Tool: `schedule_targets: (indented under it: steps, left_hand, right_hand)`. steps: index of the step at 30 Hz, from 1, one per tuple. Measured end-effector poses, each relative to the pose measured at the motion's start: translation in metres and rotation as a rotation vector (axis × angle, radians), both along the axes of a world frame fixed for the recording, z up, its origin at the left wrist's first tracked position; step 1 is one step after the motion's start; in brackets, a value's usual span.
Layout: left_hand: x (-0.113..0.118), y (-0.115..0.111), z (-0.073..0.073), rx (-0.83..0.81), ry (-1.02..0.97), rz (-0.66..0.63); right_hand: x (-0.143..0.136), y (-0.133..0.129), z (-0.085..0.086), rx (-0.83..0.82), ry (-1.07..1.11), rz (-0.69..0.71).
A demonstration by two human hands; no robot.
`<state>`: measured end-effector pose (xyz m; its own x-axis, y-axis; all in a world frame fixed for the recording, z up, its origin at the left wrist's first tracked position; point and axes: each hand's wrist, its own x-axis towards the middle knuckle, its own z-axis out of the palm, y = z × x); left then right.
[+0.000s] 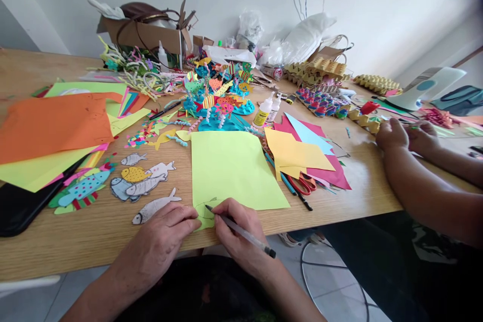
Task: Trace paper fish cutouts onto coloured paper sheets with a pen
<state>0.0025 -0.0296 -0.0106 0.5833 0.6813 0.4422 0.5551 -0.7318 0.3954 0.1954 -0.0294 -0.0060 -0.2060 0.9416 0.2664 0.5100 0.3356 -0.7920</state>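
Note:
A lime-green sheet of paper lies before me at the table's front edge. My right hand grips a pen with a clear barrel and dark cap end, its tip on the sheet's lower left corner. A thin fish outline is drawn there, partly hidden by my fingers. Flat beside it rests my left hand, fingers stretched, fingertips on the paper's edge. Just left of the sheet are several fish cutouts, including a grey one near my left hand and a yellow one.
Orange paper and a black object lie left. Right are red-handled scissors, coloured papers and glue bottles. Behind stands a blue base with decorated fish. Another person's hands work at far right.

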Motion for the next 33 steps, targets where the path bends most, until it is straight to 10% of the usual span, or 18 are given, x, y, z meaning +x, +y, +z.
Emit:
schedule_targets:
  steps: [33]
  left_hand:
    - [-0.0005,0.0009,0.001,0.034,-0.007,-0.007]
  right_hand:
    - [0.0032,-0.0015,0.0041,-0.02,0.045,0.071]
